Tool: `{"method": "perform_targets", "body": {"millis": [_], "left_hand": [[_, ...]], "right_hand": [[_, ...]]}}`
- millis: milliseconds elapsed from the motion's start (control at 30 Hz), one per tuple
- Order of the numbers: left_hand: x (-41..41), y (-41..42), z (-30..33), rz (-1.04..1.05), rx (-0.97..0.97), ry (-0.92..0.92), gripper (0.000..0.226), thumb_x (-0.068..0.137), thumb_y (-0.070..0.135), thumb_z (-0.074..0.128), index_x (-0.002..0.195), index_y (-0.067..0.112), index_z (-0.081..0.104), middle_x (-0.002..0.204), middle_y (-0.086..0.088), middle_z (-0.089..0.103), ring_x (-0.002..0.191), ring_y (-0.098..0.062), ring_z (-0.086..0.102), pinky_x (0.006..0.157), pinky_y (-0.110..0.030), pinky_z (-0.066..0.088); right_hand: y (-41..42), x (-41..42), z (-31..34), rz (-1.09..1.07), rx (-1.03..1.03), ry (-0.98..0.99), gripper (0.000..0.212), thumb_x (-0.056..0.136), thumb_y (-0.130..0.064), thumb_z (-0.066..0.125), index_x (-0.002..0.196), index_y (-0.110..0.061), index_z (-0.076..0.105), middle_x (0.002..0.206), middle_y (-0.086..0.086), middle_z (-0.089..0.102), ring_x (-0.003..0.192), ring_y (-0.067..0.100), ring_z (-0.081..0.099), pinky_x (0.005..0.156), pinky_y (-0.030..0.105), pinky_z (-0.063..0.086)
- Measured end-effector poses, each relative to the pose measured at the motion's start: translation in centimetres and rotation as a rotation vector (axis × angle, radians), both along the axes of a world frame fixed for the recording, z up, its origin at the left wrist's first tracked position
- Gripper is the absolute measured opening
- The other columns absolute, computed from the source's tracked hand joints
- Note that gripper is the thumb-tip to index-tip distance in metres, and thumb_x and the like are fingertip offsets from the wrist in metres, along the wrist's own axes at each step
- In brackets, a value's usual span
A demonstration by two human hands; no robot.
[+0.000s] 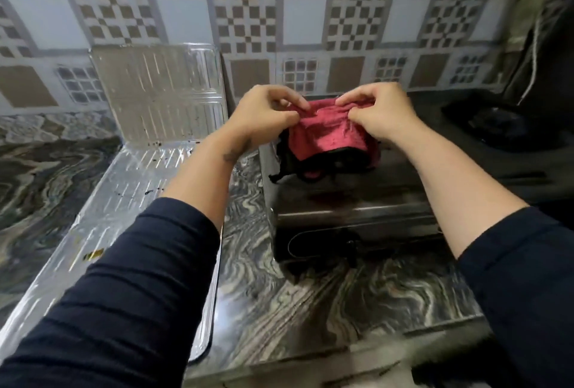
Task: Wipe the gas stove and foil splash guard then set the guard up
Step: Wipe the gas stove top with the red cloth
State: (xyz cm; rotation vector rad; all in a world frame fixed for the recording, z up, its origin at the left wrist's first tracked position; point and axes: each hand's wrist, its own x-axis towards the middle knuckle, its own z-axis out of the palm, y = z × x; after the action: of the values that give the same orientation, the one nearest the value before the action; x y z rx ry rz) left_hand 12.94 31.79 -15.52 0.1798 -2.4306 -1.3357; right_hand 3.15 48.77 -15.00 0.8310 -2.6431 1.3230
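Observation:
A pink cloth with a dark edge (326, 140) hangs above the left part of the black gas stove (351, 210). My left hand (264, 114) pinches its upper left edge and my right hand (379, 114) pinches its upper right edge, both held close together. The silver foil splash guard (133, 176) lies to the left of the stove: one panel flat on the counter, another panel (158, 89) leaning up against the tiled wall. Dark specks dot the foil near the fold.
The stove and guard rest on a marbled grey countertop (279, 294), whose front edge runs along the bottom. A patterned tile wall (310, 24) stands behind. A burner (494, 123) and a dark object with a cord (534, 70) sit at the right.

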Motion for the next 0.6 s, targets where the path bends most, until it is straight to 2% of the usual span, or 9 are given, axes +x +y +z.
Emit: {"method": "perform_targets", "body": {"millis": [167, 233, 300, 333, 367, 433, 467, 533, 600], "left_hand": [[1.1, 1.4, -2.5, 0.006, -0.007, -0.213, 0.027, 0.084, 0.0, 0.053, 0.084, 0.02, 0.072, 0.069, -0.005, 0.048, 0.058, -0.013, 0.04, 0.044, -0.013, 0.035], [1.4, 1.8, -3.9, 0.04, -0.081, -0.297, 0.029, 0.084, 0.004, 0.052, 0.091, 0.022, 0.073, 0.072, 0.0, 0.057, 0.06, -0.009, 0.047, 0.054, -0.017, 0.04], [1.9, 1.9, -5.3, 0.079, -0.201, -0.353, 0.031, 0.083, 0.006, 0.053, 0.095, 0.026, 0.074, 0.078, 0.007, 0.061, 0.07, -0.005, 0.054, 0.066, -0.019, 0.041], [2.1, 1.7, -6.0, 0.082, -0.247, -0.364, 0.031, 0.082, 0.007, 0.055, 0.096, 0.027, 0.074, 0.083, 0.006, 0.062, 0.076, -0.009, 0.057, 0.071, -0.02, 0.041], [2.3, 1.4, -6.7, 0.087, -0.275, -0.356, 0.029, 0.082, 0.008, 0.058, 0.097, 0.027, 0.074, 0.089, 0.004, 0.064, 0.084, -0.013, 0.059, 0.075, -0.022, 0.042], [2.6, 0.8, -7.9, 0.133, -0.259, -0.286, 0.021, 0.085, 0.016, 0.064, 0.102, 0.025, 0.072, 0.105, -0.002, 0.066, 0.098, -0.018, 0.061, 0.086, -0.028, 0.045], [2.7, 0.5, -8.2, 0.169, -0.23, -0.245, 0.018, 0.087, 0.019, 0.064, 0.104, 0.022, 0.07, 0.111, -0.005, 0.066, 0.103, -0.02, 0.06, 0.092, -0.03, 0.045], [2.9, 0.2, -8.7, 0.253, -0.213, -0.176, 0.02, 0.093, 0.017, 0.058, 0.11, 0.014, 0.067, 0.117, -0.009, 0.064, 0.111, -0.022, 0.057, 0.096, -0.028, 0.041], [3.0, 0.3, -9.1, 0.305, -0.257, -0.127, 0.023, 0.095, 0.012, 0.051, 0.114, 0.01, 0.065, 0.12, -0.01, 0.062, 0.115, -0.022, 0.055, 0.095, -0.023, 0.036]], "right_hand": [[1.6, 0.8, -3.2, 0.069, 0.169, -0.101, 0.029, 0.08, 0.001, 0.059, 0.095, -0.018, 0.076, 0.097, 0.003, 0.073, 0.089, 0.01, 0.062, 0.08, 0.019, 0.043], [1.9, 1.1, -5.3, 0.119, 0.231, -0.084, 0.03, 0.08, 0.0, 0.057, 0.095, -0.018, 0.076, 0.101, 0.001, 0.072, 0.097, 0.014, 0.063, 0.087, 0.019, 0.043], [2.0, 1.6, -7.3, 0.163, 0.368, 0.078, 0.031, 0.081, -0.007, 0.056, 0.098, -0.026, 0.074, 0.104, -0.005, 0.064, 0.108, 0.016, 0.055, 0.098, 0.028, 0.038], [2.0, 1.9, -8.0, 0.173, 0.428, 0.202, 0.033, 0.081, -0.009, 0.056, 0.1, -0.03, 0.073, 0.106, -0.007, 0.058, 0.111, 0.016, 0.049, 0.101, 0.033, 0.033], [2.0, 2.3, -8.2, 0.202, 0.428, 0.34, 0.034, 0.08, -0.01, 0.055, 0.101, -0.031, 0.072, 0.107, -0.008, 0.057, 0.112, 0.016, 0.045, 0.102, 0.036, 0.029], [1.5, 2.6, -8.1, 0.345, 0.328, 0.504, 0.035, 0.077, -0.012, 0.054, 0.103, -0.028, 0.071, 0.106, -0.008, 0.063, 0.111, 0.017, 0.051, 0.098, 0.035, 0.031], [1.1, 2.7, -8.0, 0.431, 0.292, 0.535, 0.034, 0.079, -0.015, 0.054, 0.107, -0.027, 0.07, 0.106, -0.008, 0.066, 0.111, 0.016, 0.055, 0.096, 0.034, 0.034], [0.0, 2.7, -8.3, 0.589, 0.309, 0.459, 0.035, 0.087, -0.026, 0.053, 0.119, -0.027, 0.066, 0.12, -0.006, 0.067, 0.121, 0.015, 0.054, 0.102, 0.034, 0.038], [-1.0, 3.5, -9.6, 0.669, 0.388, 0.305, 0.04, 0.094, -0.032, 0.045, 0.133, -0.026, 0.054, 0.141, -0.006, 0.052, 0.136, 0.012, 0.04, 0.113, 0.037, 0.03]]}}
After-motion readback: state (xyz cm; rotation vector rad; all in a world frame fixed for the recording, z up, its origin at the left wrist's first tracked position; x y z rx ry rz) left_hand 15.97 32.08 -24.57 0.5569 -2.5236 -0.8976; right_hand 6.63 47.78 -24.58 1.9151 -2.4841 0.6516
